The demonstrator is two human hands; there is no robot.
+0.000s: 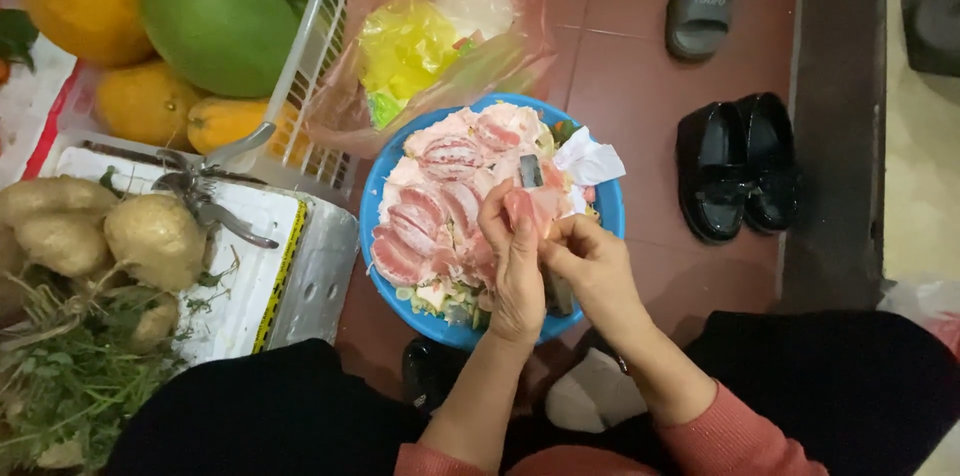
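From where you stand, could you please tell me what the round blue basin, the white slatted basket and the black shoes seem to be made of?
The round blue basin looks like moulded plastic: even colour, smooth thin rim. The white slatted basket also seems plastic, with uniform moulded bars. The black shoes show bright glossy highlights, suggesting polished or patent leather, possibly a synthetic imitation.
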